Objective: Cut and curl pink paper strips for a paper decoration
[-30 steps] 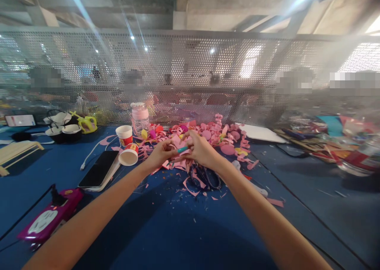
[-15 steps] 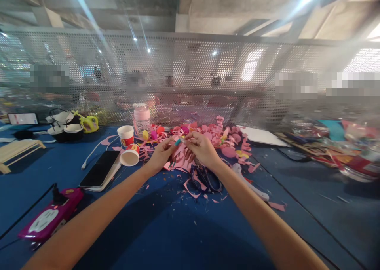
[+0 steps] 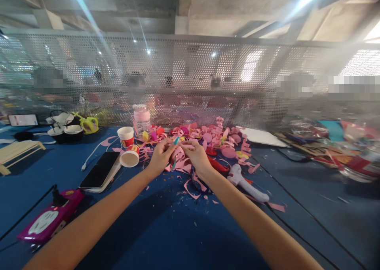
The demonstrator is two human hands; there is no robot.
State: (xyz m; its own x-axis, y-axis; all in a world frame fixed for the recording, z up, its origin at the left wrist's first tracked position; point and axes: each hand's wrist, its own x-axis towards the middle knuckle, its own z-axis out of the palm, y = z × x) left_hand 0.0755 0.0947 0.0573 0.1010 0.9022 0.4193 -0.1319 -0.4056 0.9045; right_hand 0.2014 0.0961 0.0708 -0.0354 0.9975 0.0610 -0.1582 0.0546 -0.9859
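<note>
Both my hands meet above a heap of pink paper scraps [image 3: 208,137] on the blue table [image 3: 178,230]. My left hand [image 3: 160,156] is closed and pinches a thin teal strip [image 3: 176,141] at its upper end. My right hand [image 3: 194,155] is closed too, its fingertips pressed against the same strip from the right. The strip runs down between the two hands, with pink pieces behind it. Dark-handled scissors [image 3: 197,181] lie just under my right wrist. A white glue gun [image 3: 246,181] lies right of my right forearm.
Two paper cups [image 3: 127,145], a pink-lidded jar [image 3: 140,118], a phone [image 3: 99,169] and a magenta power strip [image 3: 47,220] sit to the left. A white sheet [image 3: 263,137] and piled craft clutter [image 3: 341,147] fill the right. A perforated metal screen [image 3: 190,76] backs the table.
The teal strip has turned from lying across to standing more upright. Both hands have shifted slightly left and closer together, which uncovers the glue gun.
</note>
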